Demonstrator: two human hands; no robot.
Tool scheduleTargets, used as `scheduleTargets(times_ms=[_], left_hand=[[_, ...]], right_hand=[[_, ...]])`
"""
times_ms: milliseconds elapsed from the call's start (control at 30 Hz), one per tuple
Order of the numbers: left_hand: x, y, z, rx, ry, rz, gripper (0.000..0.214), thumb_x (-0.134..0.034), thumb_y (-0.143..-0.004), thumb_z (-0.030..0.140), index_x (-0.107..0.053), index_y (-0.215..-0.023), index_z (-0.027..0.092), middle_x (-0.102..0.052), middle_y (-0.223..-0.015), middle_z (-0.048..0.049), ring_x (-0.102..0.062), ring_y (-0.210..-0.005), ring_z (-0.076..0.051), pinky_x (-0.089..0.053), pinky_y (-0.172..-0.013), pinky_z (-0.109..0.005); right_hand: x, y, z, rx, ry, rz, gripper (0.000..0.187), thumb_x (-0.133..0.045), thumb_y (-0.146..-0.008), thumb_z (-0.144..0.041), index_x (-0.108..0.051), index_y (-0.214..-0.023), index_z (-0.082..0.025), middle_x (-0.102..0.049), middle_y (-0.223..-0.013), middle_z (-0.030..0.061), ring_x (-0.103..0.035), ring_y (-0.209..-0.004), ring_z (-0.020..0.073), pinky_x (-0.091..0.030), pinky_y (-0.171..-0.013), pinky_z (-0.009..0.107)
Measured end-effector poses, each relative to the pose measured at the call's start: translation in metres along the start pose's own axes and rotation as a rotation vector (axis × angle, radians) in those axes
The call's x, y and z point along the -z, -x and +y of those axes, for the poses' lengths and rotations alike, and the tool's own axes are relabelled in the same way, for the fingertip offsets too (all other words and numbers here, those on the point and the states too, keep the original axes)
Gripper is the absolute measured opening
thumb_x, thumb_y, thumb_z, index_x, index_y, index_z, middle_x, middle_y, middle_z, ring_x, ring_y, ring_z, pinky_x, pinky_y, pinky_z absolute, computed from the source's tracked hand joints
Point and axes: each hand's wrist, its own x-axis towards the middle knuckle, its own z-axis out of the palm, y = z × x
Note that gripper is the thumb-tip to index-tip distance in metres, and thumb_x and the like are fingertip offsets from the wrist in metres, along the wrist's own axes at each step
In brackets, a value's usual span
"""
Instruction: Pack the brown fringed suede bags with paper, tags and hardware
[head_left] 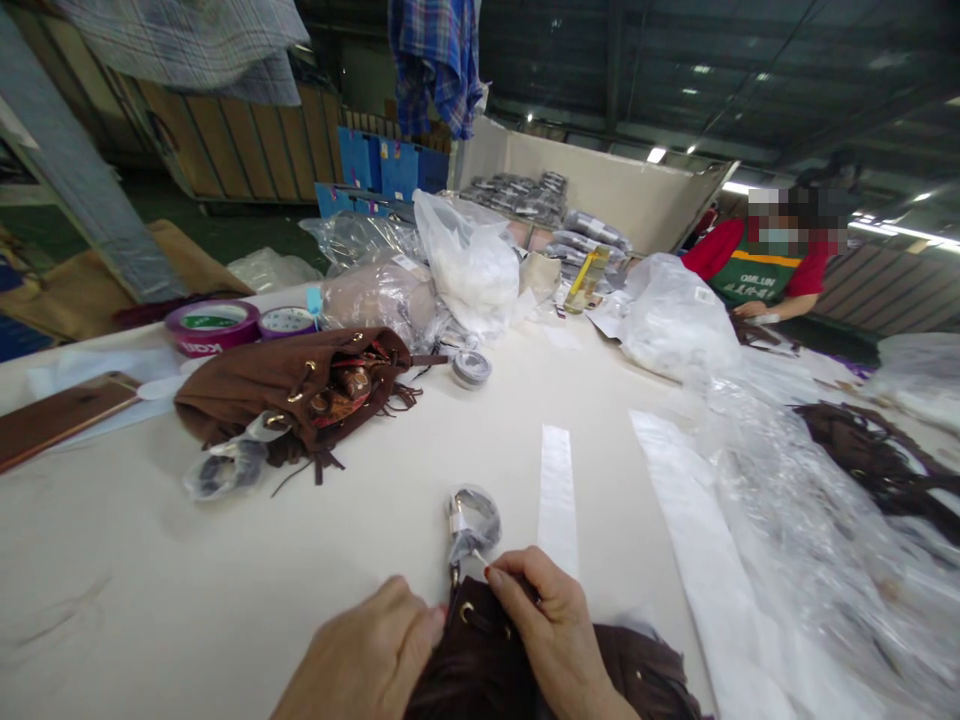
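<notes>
Left hand (367,650): curled, left edge of brown drawstring bag (484,640) (grip unclear)
Right hand (551,625): pinching bag's upper edge
Room: tabletop (150,590) leftward

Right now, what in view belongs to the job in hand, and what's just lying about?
In hand:
dark brown bag, between left hand and right hand
plastic-wrapped coil at its top

Apparently lying about, untouched:
fringed brown bag
tape rolls
white strip
clear plastic
</notes>
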Motion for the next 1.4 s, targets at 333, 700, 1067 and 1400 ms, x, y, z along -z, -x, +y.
scheduleTargets(times_ms=[333, 700, 1067, 1400], left_hand=[[-0.003, -0.071, 0.013, 0.349, 0.278, -0.007, 0.024, -0.047, -0.074, 0.026, -0.044, -0.051, 0.021, -0.048, -0.042, 0.0030, -0.047, -0.038, -0.014, -0.025, -0.043, -0.023], [-0.019, -0.065, 0.005, 0.429, 0.505, 0.121, 0.029, -0.035, -0.073, 0.043, -0.039, -0.053, 0.023, -0.038, -0.031, 0.0070, -0.042, -0.030, -0.012, -0.027, -0.038, -0.021], [-0.019, -0.063, 0.003, 0.519, 0.721, 0.216, 0.032, -0.040, -0.067, 0.049, -0.041, -0.050, 0.022, -0.038, -0.025, 0.0073, -0.034, -0.025, -0.009, -0.026, -0.035, -0.019], [-0.019, -0.060, 0.008, 0.564, 0.727, 0.250, 0.029, -0.039, -0.064, 0.048, -0.042, -0.049, 0.022, -0.038, -0.024, 0.0065, -0.035, -0.025, -0.009, -0.028, -0.034, -0.019]], right_hand=[[0.002, -0.012, -0.008, 0.016, 0.098, -0.197, 0.019, -0.052, -0.080, -0.027, -0.069, -0.077, -0.021, -0.065, -0.074, 0.0015, -0.058, -0.072, 0.0165, -0.040, -0.065, 0.025], [0.002, -0.030, -0.012, -0.079, 0.111, -0.363, 0.023, -0.049, -0.076, -0.023, -0.064, -0.060, -0.016, -0.041, -0.050, -0.0053, -0.037, -0.050, 0.0080, -0.025, -0.047, 0.020], [-0.008, -0.041, -0.015, -0.025, 0.144, -0.406, 0.018, -0.049, -0.072, -0.018, -0.061, -0.059, -0.016, -0.042, -0.049, -0.0056, -0.035, -0.047, 0.0067, -0.023, -0.046, 0.019], [-0.012, -0.034, -0.018, -0.058, 0.297, -0.317, 0.015, -0.046, -0.063, -0.010, -0.057, -0.055, -0.016, -0.042, -0.049, -0.0048, -0.037, -0.049, 0.0081, -0.022, -0.048, 0.021]])
